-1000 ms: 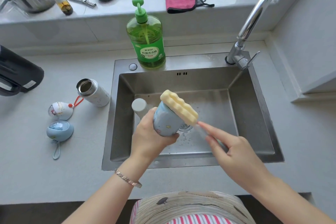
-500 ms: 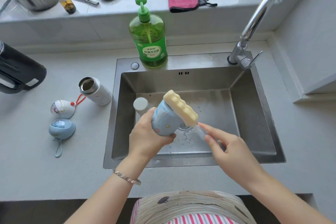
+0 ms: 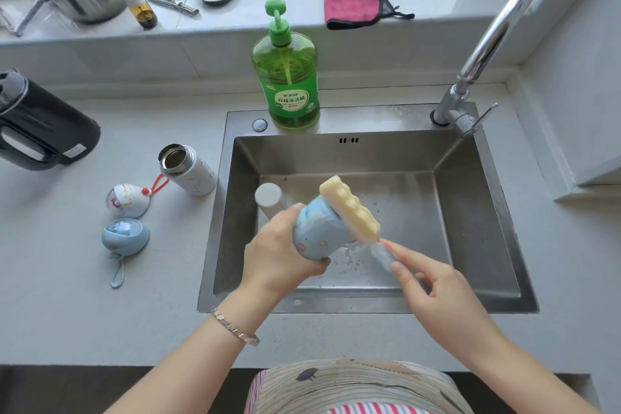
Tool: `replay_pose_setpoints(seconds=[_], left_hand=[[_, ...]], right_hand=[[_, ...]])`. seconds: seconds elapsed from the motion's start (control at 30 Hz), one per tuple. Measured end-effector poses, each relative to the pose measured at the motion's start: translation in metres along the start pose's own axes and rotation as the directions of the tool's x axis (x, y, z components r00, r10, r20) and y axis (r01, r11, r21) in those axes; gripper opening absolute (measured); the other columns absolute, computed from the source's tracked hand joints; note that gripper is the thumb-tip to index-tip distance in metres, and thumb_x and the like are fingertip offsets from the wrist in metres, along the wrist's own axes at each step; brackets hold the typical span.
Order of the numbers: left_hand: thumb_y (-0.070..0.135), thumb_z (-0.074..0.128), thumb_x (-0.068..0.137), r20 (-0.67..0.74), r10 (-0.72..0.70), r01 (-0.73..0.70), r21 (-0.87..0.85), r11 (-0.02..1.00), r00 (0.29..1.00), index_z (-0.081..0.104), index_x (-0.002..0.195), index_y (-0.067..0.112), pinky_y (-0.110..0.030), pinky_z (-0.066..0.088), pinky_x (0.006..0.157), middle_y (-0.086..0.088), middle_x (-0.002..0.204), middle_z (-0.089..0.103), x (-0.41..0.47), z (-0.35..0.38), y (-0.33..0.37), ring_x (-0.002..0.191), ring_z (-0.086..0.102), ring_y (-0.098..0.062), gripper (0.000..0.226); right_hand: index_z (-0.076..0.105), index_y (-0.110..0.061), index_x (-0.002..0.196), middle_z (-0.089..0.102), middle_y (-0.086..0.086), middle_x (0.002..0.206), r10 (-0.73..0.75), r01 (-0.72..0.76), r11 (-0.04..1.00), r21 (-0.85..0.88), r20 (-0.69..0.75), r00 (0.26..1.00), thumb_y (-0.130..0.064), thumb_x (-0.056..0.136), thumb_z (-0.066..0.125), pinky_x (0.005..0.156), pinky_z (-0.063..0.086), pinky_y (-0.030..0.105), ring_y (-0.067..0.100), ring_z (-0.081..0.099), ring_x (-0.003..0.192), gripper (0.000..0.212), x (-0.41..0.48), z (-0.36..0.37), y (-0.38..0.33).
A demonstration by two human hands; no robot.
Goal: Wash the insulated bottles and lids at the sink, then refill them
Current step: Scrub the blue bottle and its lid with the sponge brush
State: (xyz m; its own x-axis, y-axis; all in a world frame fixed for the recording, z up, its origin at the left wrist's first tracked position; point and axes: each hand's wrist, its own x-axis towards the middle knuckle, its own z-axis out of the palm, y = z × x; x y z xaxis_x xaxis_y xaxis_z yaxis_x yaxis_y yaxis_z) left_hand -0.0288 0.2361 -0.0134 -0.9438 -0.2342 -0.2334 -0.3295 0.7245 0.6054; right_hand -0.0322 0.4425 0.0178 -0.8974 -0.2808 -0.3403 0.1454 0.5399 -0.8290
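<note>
Gripping the blue bottle point(image 3: 316, 233) over the sink point(image 3: 470, 185) with our left hand point(image 3: 277, 257), we pinch the sponge brush point(image 3: 349, 208) by its handle with our right hand point(image 3: 433, 282).

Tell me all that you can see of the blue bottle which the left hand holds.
The blue bottle is pale blue, with little coloured prints on its side; its material cannot be told. No lid is seen on it. The left hand grips it from the left, fingers curled under it, and holds it tilted over the sink. A pale yellow ridged sponge lies against its upper right side and hides that part.
</note>
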Motion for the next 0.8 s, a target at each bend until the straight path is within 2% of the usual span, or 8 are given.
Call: replay_pose_setpoints(seconds=[0.07, 0.13, 0.2, 0.33, 0.47, 0.6, 0.7, 0.8], left_hand=[[0.037, 0.082, 0.055, -0.015, -0.026, 0.026, -0.004, 1.000, 1.000, 0.050, 0.118, 0.034, -0.031, 0.049, 0.077, 0.015, 0.098, 0.057, 0.003, 0.000, 0.000, 0.091, 0.055, -0.011, 0.071], [0.038, 0.081, 0.056, 0.030, 0.040, -0.042, 0.050, 0.998, 0.999, 0.048, 0.121, 0.033, -0.031, 0.048, 0.078, 0.015, 0.104, 0.057, 0.000, 0.002, 0.004, 0.095, 0.054, -0.011, 0.073], [0.039, 0.080, 0.057, 0.059, 0.066, -0.071, 0.092, 0.993, 0.996, 0.047, 0.123, 0.032, -0.031, 0.048, 0.078, 0.016, 0.107, 0.056, -0.001, 0.003, 0.006, 0.098, 0.054, -0.011, 0.074], [0.038, 0.081, 0.055, 0.007, -0.083, 0.083, -0.003, 0.997, 0.997, 0.050, 0.115, 0.034, -0.029, 0.047, 0.074, 0.016, 0.095, 0.056, 0.004, 0.001, 0.003, 0.088, 0.055, -0.011, 0.068], [0.038, 0.080, 0.057, 0.075, 0.038, -0.044, 0.080, 0.996, 0.996, 0.047, 0.123, 0.033, -0.028, 0.046, 0.079, 0.017, 0.107, 0.056, -0.005, 0.005, 0.010, 0.098, 0.053, -0.010, 0.074], [0.038, 0.081, 0.055, 0.012, -0.066, 0.066, -0.001, 0.998, 0.998, 0.050, 0.115, 0.035, -0.032, 0.049, 0.076, 0.015, 0.097, 0.057, 0.001, 0.001, 0.002, 0.091, 0.056, -0.012, 0.068], [0.038, 0.081, 0.055, 0.021, 0.018, -0.019, 0.028, 0.999, 1.000, 0.049, 0.119, 0.034, -0.031, 0.048, 0.078, 0.016, 0.100, 0.057, -0.002, 0.002, 0.007, 0.093, 0.054, -0.010, 0.072], [0.037, 0.082, 0.055, -0.002, -0.013, 0.013, -0.025, 1.000, 1.000, 0.049, 0.117, 0.034, -0.032, 0.049, 0.077, 0.017, 0.097, 0.056, -0.001, 0.002, 0.009, 0.091, 0.054, -0.010, 0.071]], right_hand=[[0.055, -0.043, 0.116, 0.037, -0.013, 0.037, 0.000, 0.000, 1.000, 0.013, 0.004, 1.000, -0.017, 0.094, 0.049, 0.046, 0.024, 0.015, 0.010, 0.025, 0.046, 0.035, 0.000, 0.002, -0.003], [0.055, -0.039, 0.118, 0.041, -0.019, 0.038, 0.008, -0.008, 1.000, 0.017, -0.012, 1.000, -0.017, 0.094, 0.049, 0.048, 0.029, 0.013, 0.008, 0.032, 0.044, 0.034, 0.004, 0.001, -0.003], [0.055, -0.041, 0.117, 0.040, -0.016, 0.038, 0.005, -0.005, 1.000, 0.018, -0.008, 1.000, -0.018, 0.094, 0.049, 0.048, 0.029, 0.014, 0.008, 0.030, 0.045, 0.034, 0.004, 0.000, -0.002], [0.053, -0.052, 0.109, 0.030, -0.008, 0.043, -0.014, 0.014, 0.999, 0.029, 0.009, 1.000, -0.020, 0.093, 0.050, 0.050, 0.025, 0.022, 0.011, 0.026, 0.049, 0.036, 0.002, 0.003, -0.004], [0.057, -0.041, 0.116, 0.037, -0.012, 0.037, -0.016, 0.017, 1.000, 0.016, -0.027, 0.999, -0.017, 0.093, 0.050, 0.047, 0.027, 0.014, 0.009, 0.027, 0.044, 0.034, 0.008, -0.001, -0.006], [0.057, -0.042, 0.116, 0.034, -0.013, 0.038, -0.016, 0.016, 1.000, 0.003, 0.022, 1.000, -0.017, 0.094, 0.049, 0.046, 0.025, 0.013, 0.008, 0.028, 0.043, 0.034, 0.002, 0.002, -0.008], [0.058, -0.036, 0.118, 0.039, -0.015, 0.036, 0.005, -0.005, 1.000, 0.008, -0.028, 1.000, -0.017, 0.094, 0.049, 0.047, 0.029, 0.011, 0.009, 0.029, 0.042, 0.032, 0.008, -0.001, -0.003], [0.053, -0.044, 0.117, 0.038, -0.013, 0.035, -0.041, 0.041, 0.999, -0.010, -0.011, 0.999, -0.018, 0.094, 0.048, 0.045, 0.025, 0.013, 0.010, 0.025, 0.043, 0.035, 0.006, -0.002, -0.010]])
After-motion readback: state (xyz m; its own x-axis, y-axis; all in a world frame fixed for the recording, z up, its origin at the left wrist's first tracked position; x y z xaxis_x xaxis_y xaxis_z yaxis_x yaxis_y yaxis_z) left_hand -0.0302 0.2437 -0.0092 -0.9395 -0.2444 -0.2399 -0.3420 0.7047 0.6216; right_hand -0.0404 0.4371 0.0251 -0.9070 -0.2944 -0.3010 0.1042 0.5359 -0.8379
